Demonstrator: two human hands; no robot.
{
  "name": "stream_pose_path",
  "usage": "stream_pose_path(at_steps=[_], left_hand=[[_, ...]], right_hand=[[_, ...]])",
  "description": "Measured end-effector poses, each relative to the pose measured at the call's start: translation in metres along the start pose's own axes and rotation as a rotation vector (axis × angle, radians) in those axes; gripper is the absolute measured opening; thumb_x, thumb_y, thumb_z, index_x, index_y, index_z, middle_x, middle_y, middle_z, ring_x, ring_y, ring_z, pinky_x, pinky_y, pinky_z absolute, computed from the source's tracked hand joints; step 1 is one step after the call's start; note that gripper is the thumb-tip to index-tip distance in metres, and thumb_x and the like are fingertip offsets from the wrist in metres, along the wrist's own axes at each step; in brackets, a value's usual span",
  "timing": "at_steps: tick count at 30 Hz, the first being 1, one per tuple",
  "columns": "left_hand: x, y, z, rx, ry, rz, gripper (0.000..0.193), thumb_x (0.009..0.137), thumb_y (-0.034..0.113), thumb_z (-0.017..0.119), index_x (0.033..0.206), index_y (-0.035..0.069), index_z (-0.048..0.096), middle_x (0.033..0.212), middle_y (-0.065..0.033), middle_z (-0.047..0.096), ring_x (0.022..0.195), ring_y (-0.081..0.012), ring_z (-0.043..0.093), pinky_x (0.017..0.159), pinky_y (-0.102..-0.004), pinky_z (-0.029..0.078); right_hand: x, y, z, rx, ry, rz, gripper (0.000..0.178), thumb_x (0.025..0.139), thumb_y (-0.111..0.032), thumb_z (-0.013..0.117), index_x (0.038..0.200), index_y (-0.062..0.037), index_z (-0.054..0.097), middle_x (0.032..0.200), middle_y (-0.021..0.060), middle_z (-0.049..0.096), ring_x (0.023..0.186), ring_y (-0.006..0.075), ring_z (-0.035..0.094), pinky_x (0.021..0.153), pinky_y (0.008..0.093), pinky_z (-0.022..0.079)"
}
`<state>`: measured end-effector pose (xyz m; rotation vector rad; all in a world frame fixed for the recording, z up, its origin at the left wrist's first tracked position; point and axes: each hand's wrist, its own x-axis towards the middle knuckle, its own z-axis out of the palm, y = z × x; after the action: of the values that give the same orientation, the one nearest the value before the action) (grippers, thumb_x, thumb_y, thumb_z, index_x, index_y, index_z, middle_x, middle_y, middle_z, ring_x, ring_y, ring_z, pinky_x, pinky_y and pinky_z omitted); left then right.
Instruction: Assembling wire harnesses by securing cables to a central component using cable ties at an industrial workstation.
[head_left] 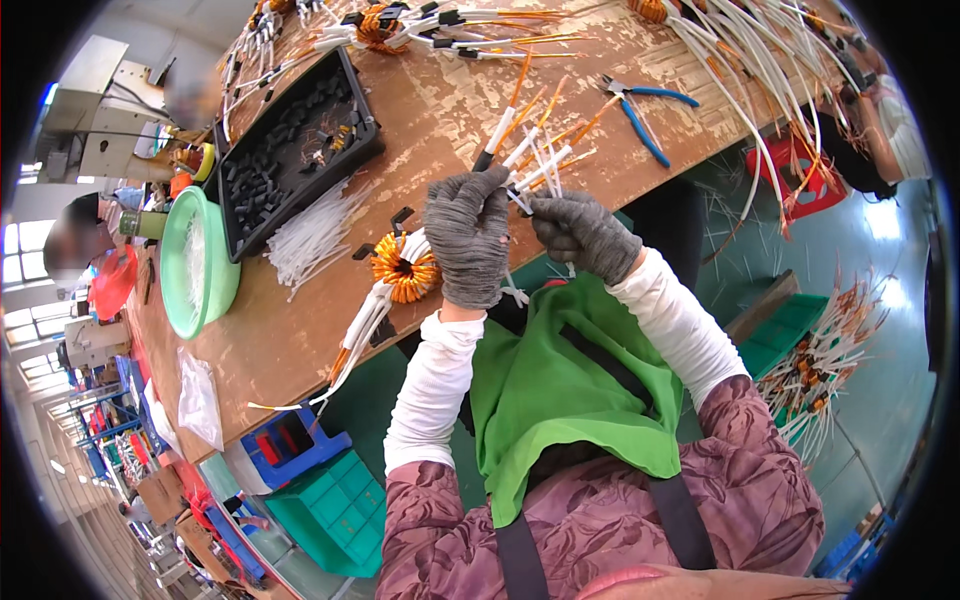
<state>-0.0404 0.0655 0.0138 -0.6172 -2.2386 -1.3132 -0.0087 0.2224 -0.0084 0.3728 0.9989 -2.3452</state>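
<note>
Both hands wear grey gloves and meet over the table's near edge. My left hand [468, 238] is closed around the white-sleeved wires [497, 132] of a coil, whose bare copper ends fan out beyond the fingers. The ring-shaped copper coil [405, 268] lies on the table just left of that hand, with more white-sleeved leads trailing toward the front edge. Close by on the right, my right hand [583, 232] pinches a wire of the same bundle near a dark sleeve piece [520, 201]. The gloves hide the exact grip.
Left of my hands lie white cable ties [312, 238], a black tray [235, 205] of small black sleeves and a green basin [178, 300]. Blue-handled pliers [645, 135] rest beyond my right hand. More wired coils [380, 28] lie at the back. A red stool [790, 180] stands right.
</note>
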Motion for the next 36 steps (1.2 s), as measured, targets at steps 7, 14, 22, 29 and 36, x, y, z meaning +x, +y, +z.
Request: stream_pose_path(at_steps=[7,14,22,29,36], left_hand=[[-0.002,0.001,0.002,0.047,0.001,0.042,0.02,0.07,0.002,0.064,0.089,0.009,0.064,0.081,-0.0079,0.061,0.081,-0.0274,0.055,0.071,-0.0364,0.043],[-0.008,0.006,-0.008,0.037,-0.114,0.178,0.018,0.067,0.007,0.065,0.085,0.01,0.064,0.083,-0.0081,0.061,0.082,-0.0294,0.056,0.075,-0.0399,0.042],[-0.013,0.011,0.001,0.029,-0.206,0.201,0.018,0.067,0.013,0.065,0.085,0.013,0.064,0.083,-0.0053,0.06,0.08,-0.0271,0.056,0.073,-0.0396,0.041],[-0.019,0.003,-0.013,0.314,-0.163,0.404,0.031,0.06,0.015,0.067,0.091,0.017,0.065,0.089,-0.0011,0.058,0.086,-0.0254,0.053,0.075,-0.0406,0.04],[-0.019,-0.009,-0.008,0.302,-0.273,0.21,0.038,0.065,0.01,0.066,0.103,0.013,0.063,0.099,-0.007,0.06,0.092,-0.0281,0.054,0.084,-0.0396,0.04]], right_hand=[[-0.01,0.002,-0.003,-0.022,-0.003,-0.03,0.017,0.092,-0.024,0.047,0.096,-0.01,0.055,0.056,-0.0103,0.033,0.042,0.0008,0.026,0.037,0.0177,0.02],[-0.004,0.015,-0.013,-0.121,0.061,-0.133,0.017,0.088,-0.025,0.055,0.092,-0.0083,0.056,0.055,-0.0071,0.04,0.043,0.0035,0.034,0.038,0.0192,0.026],[-0.028,-0.001,-0.003,-0.731,0.129,-0.348,0.025,0.082,-0.02,0.06,0.098,-0.0012,0.063,0.076,-0.0005,0.06,0.07,0.0071,0.054,0.063,0.0226,0.043],[-0.02,0.021,0.004,-0.62,-0.002,-0.369,0.022,0.078,-0.016,0.059,0.092,0.0007,0.063,0.08,0.0018,0.064,0.074,0.0102,0.055,0.069,0.0272,0.046],[-0.059,0.004,0.014,-0.707,-0.16,-0.316,0.024,0.084,-0.027,0.063,0.085,-0.0035,0.066,0.071,-0.0015,0.062,0.069,0.0055,0.053,0.065,0.0244,0.045]])
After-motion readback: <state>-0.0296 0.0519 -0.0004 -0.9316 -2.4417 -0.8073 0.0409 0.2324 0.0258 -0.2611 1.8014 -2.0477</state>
